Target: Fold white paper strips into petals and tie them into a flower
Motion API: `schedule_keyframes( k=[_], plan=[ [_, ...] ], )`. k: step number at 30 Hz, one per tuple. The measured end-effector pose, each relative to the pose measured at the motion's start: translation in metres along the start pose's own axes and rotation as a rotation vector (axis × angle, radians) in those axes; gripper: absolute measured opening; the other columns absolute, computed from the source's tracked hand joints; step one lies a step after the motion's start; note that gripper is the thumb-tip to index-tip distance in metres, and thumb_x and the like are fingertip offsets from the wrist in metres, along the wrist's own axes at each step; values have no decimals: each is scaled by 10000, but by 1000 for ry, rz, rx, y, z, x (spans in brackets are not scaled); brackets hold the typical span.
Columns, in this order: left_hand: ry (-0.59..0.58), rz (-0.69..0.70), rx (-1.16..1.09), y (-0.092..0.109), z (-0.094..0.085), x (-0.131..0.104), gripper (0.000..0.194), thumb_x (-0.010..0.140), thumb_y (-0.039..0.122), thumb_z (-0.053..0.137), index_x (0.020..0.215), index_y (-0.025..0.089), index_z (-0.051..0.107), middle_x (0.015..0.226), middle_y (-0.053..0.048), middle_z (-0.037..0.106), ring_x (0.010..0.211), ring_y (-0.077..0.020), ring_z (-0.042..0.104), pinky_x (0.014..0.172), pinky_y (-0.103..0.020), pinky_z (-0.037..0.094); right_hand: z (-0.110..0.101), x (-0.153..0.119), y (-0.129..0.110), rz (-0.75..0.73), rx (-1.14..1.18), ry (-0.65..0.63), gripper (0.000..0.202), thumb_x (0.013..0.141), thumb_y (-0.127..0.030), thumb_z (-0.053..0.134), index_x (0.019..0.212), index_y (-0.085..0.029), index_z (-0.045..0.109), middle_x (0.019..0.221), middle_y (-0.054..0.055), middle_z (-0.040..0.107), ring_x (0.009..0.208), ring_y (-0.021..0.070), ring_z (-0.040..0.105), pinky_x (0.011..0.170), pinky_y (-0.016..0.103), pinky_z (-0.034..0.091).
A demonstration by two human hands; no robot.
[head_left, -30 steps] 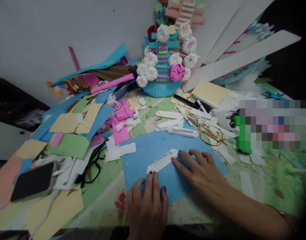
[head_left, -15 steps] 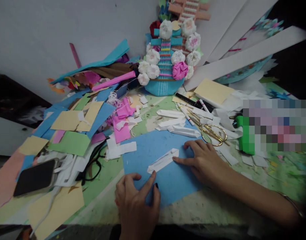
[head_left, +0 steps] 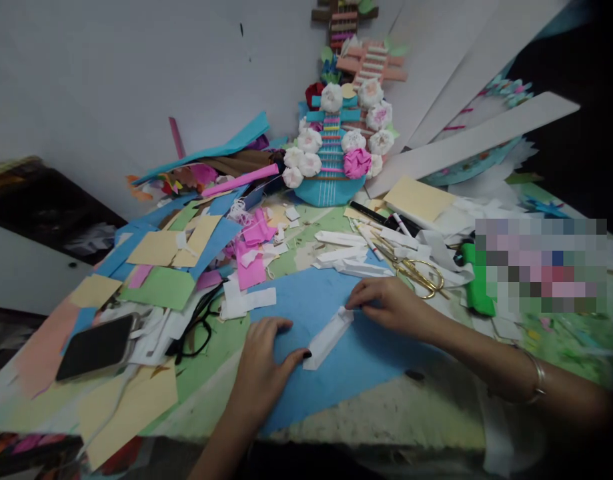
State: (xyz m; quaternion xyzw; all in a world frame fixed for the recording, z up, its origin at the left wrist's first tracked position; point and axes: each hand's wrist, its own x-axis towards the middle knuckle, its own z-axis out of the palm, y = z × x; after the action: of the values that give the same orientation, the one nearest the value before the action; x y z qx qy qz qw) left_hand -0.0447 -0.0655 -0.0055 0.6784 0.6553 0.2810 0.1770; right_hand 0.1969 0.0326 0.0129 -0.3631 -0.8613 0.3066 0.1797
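A folded white paper strip lies slantwise on a blue sheet. At the strip's upper right end, my right hand has its fingers drawn together, pinching the tip. My left hand is spread on the left, its thumb tip at the strip's lower end and its other fingers over the blue sheet. Several more folded white strips lie just behind the sheet, beside gold-handled scissors.
Black glasses and a phone lie on the left among coloured paper scraps. Behind stands a blue paper guitar with paper flowers. A green object is at the right.
The strip has turned steeper. My right hand has closed its fingers at its upper end, and my left hand has spread its thumb away from its fingers. The view has shifted.
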Motion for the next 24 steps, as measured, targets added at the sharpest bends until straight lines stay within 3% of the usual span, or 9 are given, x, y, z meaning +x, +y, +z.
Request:
schedule_keyframes(
  k=[4,8,11,14,18,21,24],
  plan=[
    [-88,83,30,4,7,6,21,750,171,620,759,188,612,914,-55,604,929,-226,547,830,-399,452,3,13,4,-50,-16,0,336,705,-32,582,977,-187,705,942,48,675,895,164,594,834,303,439],
    [-189,144,-73,7,3,14,88,791,148,540,731,186,591,879,-48,626,872,-191,574,781,-331,462,12,19,6,-102,52,-40,256,703,-86,658,925,-199,716,992,52,634,932,154,575,860,298,429],
    [-280,84,-205,10,-7,28,98,824,190,501,792,183,593,809,-33,650,761,-156,601,699,-270,472,13,21,8,-103,177,-5,135,762,-107,604,815,-174,708,956,48,640,894,137,585,841,287,436],
    [-307,-5,-381,14,-14,53,103,813,265,536,788,175,577,721,-17,647,669,-137,605,607,-226,468,10,22,12,-15,376,68,121,807,-170,561,828,-152,679,898,49,662,827,133,604,765,271,460],
    [-419,-88,-661,17,-12,90,200,796,362,569,831,173,513,575,5,645,545,-135,612,556,-232,481,8,22,19,214,748,101,242,844,-321,540,965,-135,635,658,20,649,588,114,616,528,214,444],
    [-440,-103,-728,14,-5,109,234,780,381,595,837,174,502,562,-6,665,516,-141,622,522,-227,468,7,22,24,301,982,96,375,821,-366,581,1103,-118,583,562,2,631,481,106,609,445,192,419],
    [-419,-145,-753,8,1,115,242,769,370,618,857,165,525,551,1,659,506,-143,628,491,-211,450,7,22,29,316,1107,109,400,798,-369,614,1111,-121,589,565,4,649,472,101,619,445,186,434]
  ],
)
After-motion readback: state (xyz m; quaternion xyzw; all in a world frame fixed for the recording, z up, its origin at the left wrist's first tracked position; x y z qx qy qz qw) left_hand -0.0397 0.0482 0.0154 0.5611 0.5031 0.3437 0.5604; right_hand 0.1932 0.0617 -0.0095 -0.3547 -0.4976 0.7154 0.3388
